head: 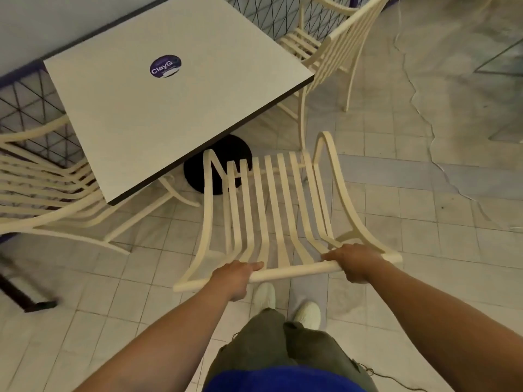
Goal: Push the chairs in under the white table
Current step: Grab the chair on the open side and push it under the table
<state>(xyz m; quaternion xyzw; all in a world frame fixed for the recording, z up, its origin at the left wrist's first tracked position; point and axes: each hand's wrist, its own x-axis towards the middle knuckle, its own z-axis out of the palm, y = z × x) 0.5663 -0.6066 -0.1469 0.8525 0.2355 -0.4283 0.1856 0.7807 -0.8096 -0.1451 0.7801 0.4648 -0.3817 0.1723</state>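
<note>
The square white table (158, 114) with a dark edge and a round purple sticker (165, 66) stands at the upper left. In front of me is a cream slatted chair (271, 205), its seat front just short of the table's near corner. My left hand (236, 275) and my right hand (355, 261) both grip the chair's top back rail. A second cream chair (48, 193) sits at the table's left side, partly under it. A third cream chair (331, 49) stands at the far right corner.
The table's round black base (223, 154) rests on the tiled floor under the top. A black wire-mesh fence (31, 108) runs behind the table. A dark bar (25, 292) lies at the left. A thin cable (418, 89) crosses the floor on the right. My shoes (285, 301) are just behind the chair.
</note>
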